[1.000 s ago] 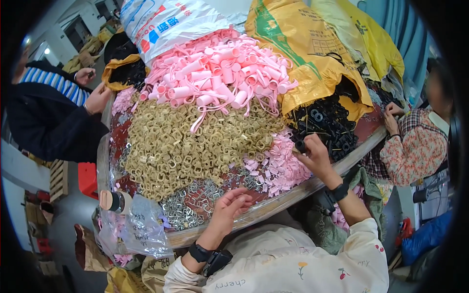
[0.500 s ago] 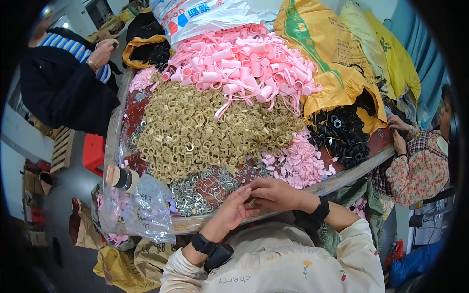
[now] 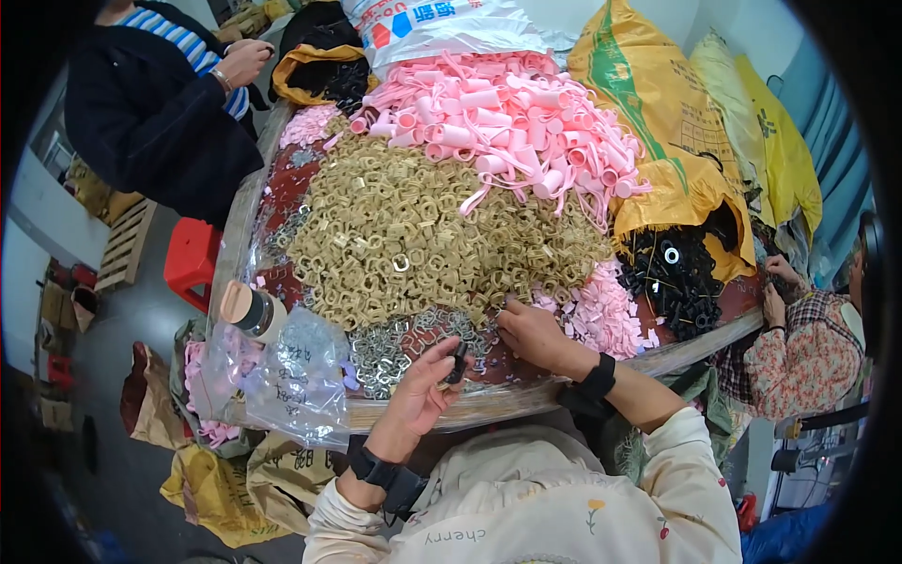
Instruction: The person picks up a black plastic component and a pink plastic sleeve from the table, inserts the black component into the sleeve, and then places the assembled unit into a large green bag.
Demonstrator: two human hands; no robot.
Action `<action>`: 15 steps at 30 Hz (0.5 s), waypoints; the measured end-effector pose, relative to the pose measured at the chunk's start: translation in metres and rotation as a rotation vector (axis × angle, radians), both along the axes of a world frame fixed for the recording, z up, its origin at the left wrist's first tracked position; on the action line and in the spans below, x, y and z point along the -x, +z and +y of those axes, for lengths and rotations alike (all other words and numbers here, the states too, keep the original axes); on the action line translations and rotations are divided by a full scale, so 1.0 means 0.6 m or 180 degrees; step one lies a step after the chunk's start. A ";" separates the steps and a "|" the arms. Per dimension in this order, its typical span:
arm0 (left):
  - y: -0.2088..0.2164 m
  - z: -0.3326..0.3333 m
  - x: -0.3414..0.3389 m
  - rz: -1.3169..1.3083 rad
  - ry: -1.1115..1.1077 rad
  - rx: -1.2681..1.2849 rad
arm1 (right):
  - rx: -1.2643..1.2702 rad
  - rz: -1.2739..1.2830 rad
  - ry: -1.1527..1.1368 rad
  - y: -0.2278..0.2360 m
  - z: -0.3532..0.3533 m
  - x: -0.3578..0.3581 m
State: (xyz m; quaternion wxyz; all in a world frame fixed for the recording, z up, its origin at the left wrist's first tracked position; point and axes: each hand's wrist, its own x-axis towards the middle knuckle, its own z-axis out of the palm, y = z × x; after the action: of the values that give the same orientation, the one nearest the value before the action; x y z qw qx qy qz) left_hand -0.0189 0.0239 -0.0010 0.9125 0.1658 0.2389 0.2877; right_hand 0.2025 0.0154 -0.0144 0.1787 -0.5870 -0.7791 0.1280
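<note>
My left hand (image 3: 425, 385) is held over the table's near edge, pinching a small black tube-shaped part (image 3: 458, 362) between thumb and fingers. Farther in and to the right, my right hand (image 3: 537, 336) has its bent fingertips at the near edge of a heap of tan plastic buckle-like pieces (image 3: 413, 226); what they grip is hidden. Silvery metal rings (image 3: 385, 357) lie spread just beyond my left hand. Beside my right hand is a pile of small pink flat pieces (image 3: 606, 310).
Pink cylinders with straps (image 3: 507, 122) are heaped at the back. A yellow sack (image 3: 648, 103) spills black parts (image 3: 672, 287) on the right. A lidded bottle (image 3: 252, 310) and a clear bag (image 3: 305, 376) sit at left. Other people (image 3: 155, 103) are at both sides, one (image 3: 799, 338) at right.
My hands, together before, have parted: the right has moved forward to the tan heap, while the left now shows the black part. The whole view has shifted slightly.
</note>
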 end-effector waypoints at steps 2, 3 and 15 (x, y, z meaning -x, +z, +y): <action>-0.003 0.000 0.005 0.0015 -0.0099 -0.0013 | 0.0029 -0.0038 -0.0010 -0.003 0.003 0.003; -0.003 -0.001 0.007 0.0010 -0.0080 -0.0010 | 0.0008 -0.0031 -0.0012 -0.004 0.004 0.003; -0.010 -0.012 0.012 -0.0109 0.0316 0.0178 | 0.0149 0.0056 0.0125 0.006 0.000 0.005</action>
State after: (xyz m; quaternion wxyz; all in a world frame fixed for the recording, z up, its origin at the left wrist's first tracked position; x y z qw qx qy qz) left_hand -0.0264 0.0167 -0.0069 0.9053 0.1233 0.2391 0.3286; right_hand 0.1997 0.0156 -0.0109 0.1693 -0.5746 -0.7857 0.1548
